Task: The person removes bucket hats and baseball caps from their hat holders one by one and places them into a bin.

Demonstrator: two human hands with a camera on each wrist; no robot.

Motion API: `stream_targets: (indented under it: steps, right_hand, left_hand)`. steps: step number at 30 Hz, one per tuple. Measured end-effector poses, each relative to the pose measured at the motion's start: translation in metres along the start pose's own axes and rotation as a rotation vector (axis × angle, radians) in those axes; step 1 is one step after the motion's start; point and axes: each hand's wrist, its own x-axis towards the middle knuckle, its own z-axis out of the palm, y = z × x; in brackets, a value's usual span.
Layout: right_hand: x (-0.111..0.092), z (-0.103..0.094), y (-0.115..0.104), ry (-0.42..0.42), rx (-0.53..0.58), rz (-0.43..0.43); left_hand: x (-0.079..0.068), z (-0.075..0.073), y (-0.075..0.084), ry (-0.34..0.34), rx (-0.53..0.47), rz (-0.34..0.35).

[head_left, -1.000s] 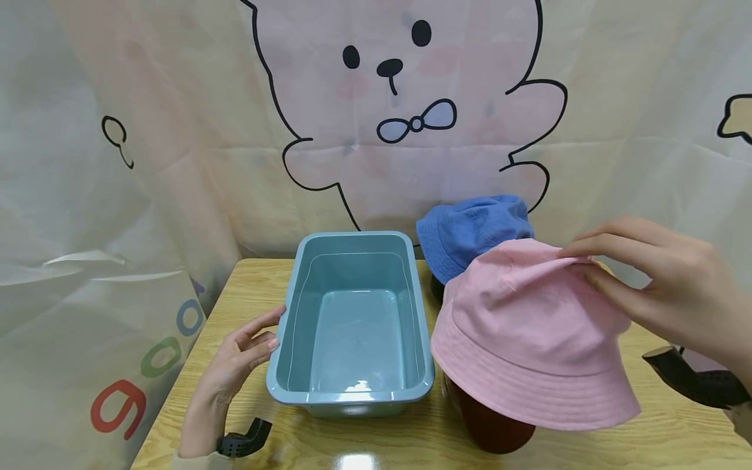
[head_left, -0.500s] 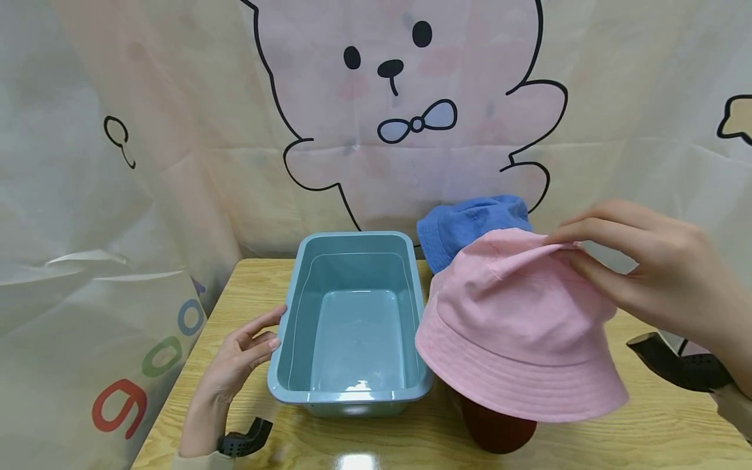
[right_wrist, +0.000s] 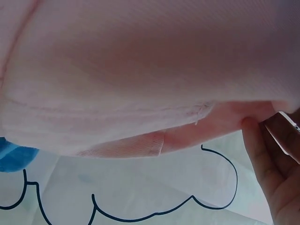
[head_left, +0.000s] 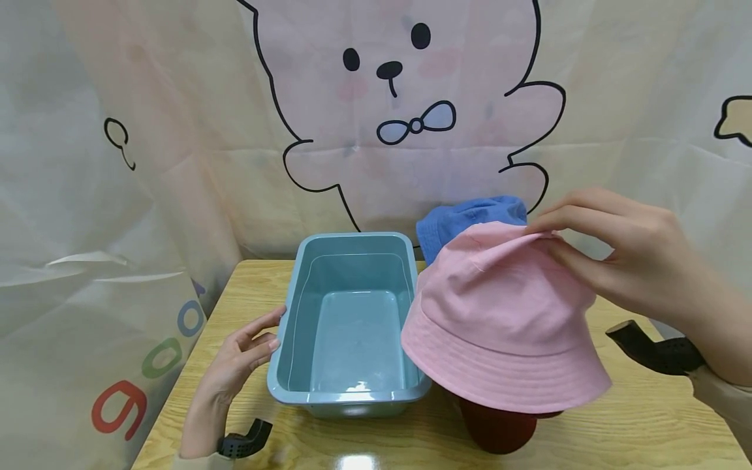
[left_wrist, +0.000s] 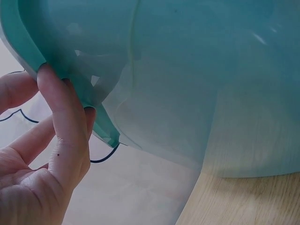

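Observation:
My right hand (head_left: 634,261) pinches the crown of a pink bucket hat (head_left: 505,320) between thumb and fingers. Its brim hangs downward and overlaps the right rim of a blue-green plastic basin (head_left: 352,397) in the head view. Seen from the right wrist, the hat (right_wrist: 140,61) fills the upper part, with the fingers (right_wrist: 255,145) at its cloth. My left hand (head_left: 235,365) grips the basin's left rim. In the left wrist view, its fingertips hook onto the lip of the basin (left_wrist: 211,56). No object shows inside the basin.
Behind the pink hat is a blue bucket hat (head_left: 440,225), partly covered. A dark red rounded thing (head_left: 499,431) shows beneath the pink brim, mostly hidden. Everything stands on a wooden table (head_left: 652,418) before a printed bear curtain (head_left: 405,176).
My right hand has carried the pink hat leftward and slightly up toward the basin, covering more of the blue hat. The left hand and basin have stayed put.

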Motion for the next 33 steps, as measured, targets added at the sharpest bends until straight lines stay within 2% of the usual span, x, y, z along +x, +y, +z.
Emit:
stream_targets:
  steps: [7,15,20,27,33]
  right_hand:
    - [0.008,0.007,0.001,0.009,0.021,-0.019]
    - [0.038,0.01,-0.026,-0.015,-0.019,-0.016]
    - [0.047,0.015,-0.028,-0.044,0.022,-0.042]
    - [0.056,0.028,-0.03,-0.038,0.025,-0.067]
    - [0.062,0.033,-0.03,-0.096,0.02,-0.073]
  left_hand:
    - [-0.001,0.0,0.0,-0.017,-0.01,0.016]
    - [-0.001,0.0,0.0,-0.02,-0.013,0.024]
    - [-0.001,0.0,0.0,-0.009,-0.005,0.026]
    - [-0.001,0.0,0.0,0.008,0.007,0.007]
    - [0.0,-0.001,-0.001,0.011,0.014,-0.01]
